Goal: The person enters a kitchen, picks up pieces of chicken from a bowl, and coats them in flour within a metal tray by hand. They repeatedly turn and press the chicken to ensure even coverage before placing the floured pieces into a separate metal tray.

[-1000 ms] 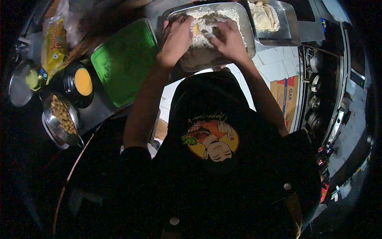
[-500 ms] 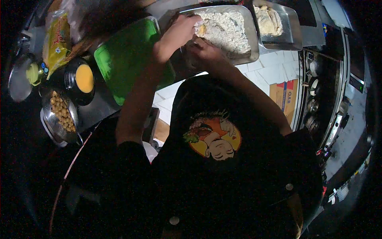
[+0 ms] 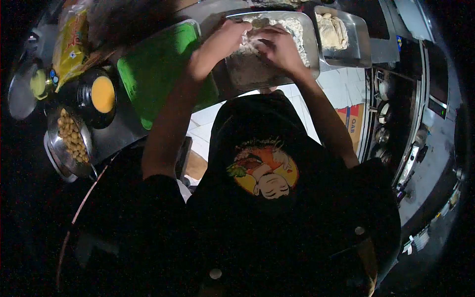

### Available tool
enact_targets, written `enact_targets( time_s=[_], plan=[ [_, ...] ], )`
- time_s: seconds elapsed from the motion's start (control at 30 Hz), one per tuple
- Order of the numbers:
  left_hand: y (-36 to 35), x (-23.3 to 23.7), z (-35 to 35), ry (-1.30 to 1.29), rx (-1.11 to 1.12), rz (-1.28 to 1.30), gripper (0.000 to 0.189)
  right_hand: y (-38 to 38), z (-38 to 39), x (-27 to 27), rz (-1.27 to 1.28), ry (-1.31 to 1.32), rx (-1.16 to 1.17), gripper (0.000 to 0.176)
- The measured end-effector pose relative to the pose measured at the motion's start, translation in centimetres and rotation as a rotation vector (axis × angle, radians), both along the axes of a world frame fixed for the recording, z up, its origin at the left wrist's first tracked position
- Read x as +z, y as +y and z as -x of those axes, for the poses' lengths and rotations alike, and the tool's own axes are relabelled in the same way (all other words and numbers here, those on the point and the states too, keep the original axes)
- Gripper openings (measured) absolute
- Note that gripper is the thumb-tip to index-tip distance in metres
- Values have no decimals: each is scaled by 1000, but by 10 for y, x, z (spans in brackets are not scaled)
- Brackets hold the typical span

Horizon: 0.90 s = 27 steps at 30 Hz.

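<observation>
Left hand (image 3: 231, 38) and right hand (image 3: 278, 45) close together over flour (image 3: 300, 40) in metal tray (image 3: 250, 73), fingers bent; cannot tell if either grips anything. Tray on desk (image 3: 113, 142), between green tray (image 3: 153, 76) and dough (image 3: 332, 32).

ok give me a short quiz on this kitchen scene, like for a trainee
1. True or false: the green tray lies between the black pot and the larger metal pan.
2. Which holds the pale dough? a) the green tray b) the black pot c) the smaller metal pan
3. Fill in: the left hand and right hand are both at the white ____ in the larger metal pan.
Key: 1 true; 2 c; 3 flour
</observation>
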<state>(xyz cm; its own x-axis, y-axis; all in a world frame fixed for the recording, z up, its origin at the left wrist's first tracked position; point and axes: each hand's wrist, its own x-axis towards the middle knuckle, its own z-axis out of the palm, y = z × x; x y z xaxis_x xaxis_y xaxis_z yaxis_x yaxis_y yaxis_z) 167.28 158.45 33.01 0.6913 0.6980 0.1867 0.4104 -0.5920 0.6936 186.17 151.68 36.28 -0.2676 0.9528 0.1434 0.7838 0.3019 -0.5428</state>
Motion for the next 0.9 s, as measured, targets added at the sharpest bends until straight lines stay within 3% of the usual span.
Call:
enact_targets(
  time_s=[0.07, 0.33, 0.43, 0.5, 0.73, 0.8, 0.9],
  plan=[
    [-2, 0, 2, 17, 7, 10, 36, -8, -1, 21, 3, 71, -43, 28],
    [-2, 24, -1, 74, -46, 98, 36, -1, 3, 2, -22, 31, -178, 33],
    [-2, 23, -1, 94, -25, 90, 36, 2, -1, 5, 100, 158, -133, 39],
    [-2, 21, -1, 60, -24, 41, 37, 2, -2, 3, -44, 76, -95, 46],
    [0, 20, -2, 47, -39, 46, 37, 5, -4, -5, -91, -5, -92, 47],
    [-1, 18, -3, 79, -13, 39, 36, 8, -4, -9, 44, -22, -100, 46],
    [1, 14, -1, 74, -35, 9, 38, 12, -3, -5, -38, 63, -50, 46]
  ],
)
